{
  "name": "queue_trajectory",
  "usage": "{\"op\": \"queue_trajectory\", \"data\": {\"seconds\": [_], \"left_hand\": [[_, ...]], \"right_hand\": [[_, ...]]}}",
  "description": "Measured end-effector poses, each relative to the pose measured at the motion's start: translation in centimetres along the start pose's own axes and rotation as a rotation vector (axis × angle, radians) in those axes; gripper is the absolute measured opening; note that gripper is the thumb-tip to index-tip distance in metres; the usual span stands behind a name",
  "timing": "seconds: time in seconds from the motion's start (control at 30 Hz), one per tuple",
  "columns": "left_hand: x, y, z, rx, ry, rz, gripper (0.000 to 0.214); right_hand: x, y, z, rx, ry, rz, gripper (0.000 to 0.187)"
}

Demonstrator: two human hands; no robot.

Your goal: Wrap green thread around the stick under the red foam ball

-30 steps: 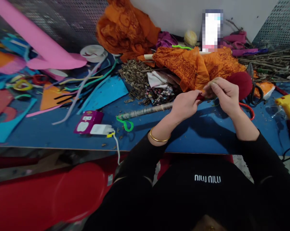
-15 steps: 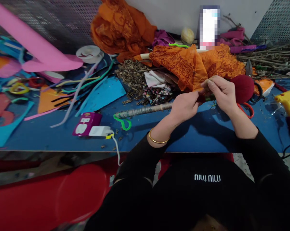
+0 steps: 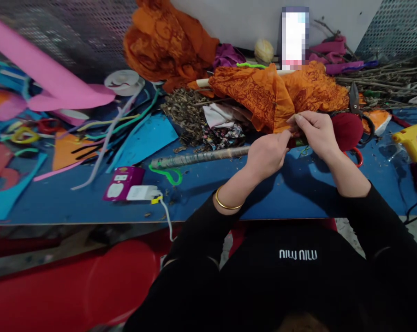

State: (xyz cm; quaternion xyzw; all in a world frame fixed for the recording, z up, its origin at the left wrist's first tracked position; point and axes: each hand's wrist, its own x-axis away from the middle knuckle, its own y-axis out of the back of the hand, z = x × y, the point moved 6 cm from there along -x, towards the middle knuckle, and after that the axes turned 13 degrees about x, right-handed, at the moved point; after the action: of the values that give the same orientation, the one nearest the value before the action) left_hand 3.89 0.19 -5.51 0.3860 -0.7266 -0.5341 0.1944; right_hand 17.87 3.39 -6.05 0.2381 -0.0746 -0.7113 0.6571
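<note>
My left hand (image 3: 268, 153) is closed around the right end of a long stick wrapped in pale tape (image 3: 198, 158), which lies across the blue table (image 3: 91, 203). Just to its right, my right hand (image 3: 316, 133) pinches a small dark red piece at the same end, fingers pressed together. A dark red ball (image 3: 347, 130) sits right behind my right hand. Orange patterned cloth (image 3: 264, 94) lies just beyond both hands.
A green pipe cleaner (image 3: 167, 174) curls by the stick's left end. A purple socket with a white charger (image 3: 127, 188) lies near the front edge. Foam sheets and strips cover the left. Scissors (image 3: 359, 115), a yellow glue gun (image 3: 411, 143) and twigs (image 3: 384, 83) are at right.
Both hands stayed together at the stick's end, working the red piece. The view has drifted a little, so everything sits slightly further left.
</note>
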Motion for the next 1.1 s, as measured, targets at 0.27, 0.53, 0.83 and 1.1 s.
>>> {"op": "queue_trajectory", "data": {"seconds": [0.27,0.53,0.83,1.1], "left_hand": [[-0.1,-0.1,-0.4,-0.023,-0.114,-0.041,0.036],[-0.3,1.0,0.8,-0.006,-0.002,-0.057,0.036],[-0.4,2.7,2.9,0.016,0.085,-0.174,0.033],[-0.4,2.8,3.0,0.080,0.104,-0.187,0.032]], "right_hand": [[-0.2,0.1,-0.2,0.038,-0.012,-0.019,0.028],[0.3,0.8,0.9,-0.288,-0.066,-0.030,0.025],[0.1,3.5,1.2,-0.279,-0.110,-0.142,0.024],[1.7,6.9,2.9,0.554,0.354,-0.691,0.036]]}}
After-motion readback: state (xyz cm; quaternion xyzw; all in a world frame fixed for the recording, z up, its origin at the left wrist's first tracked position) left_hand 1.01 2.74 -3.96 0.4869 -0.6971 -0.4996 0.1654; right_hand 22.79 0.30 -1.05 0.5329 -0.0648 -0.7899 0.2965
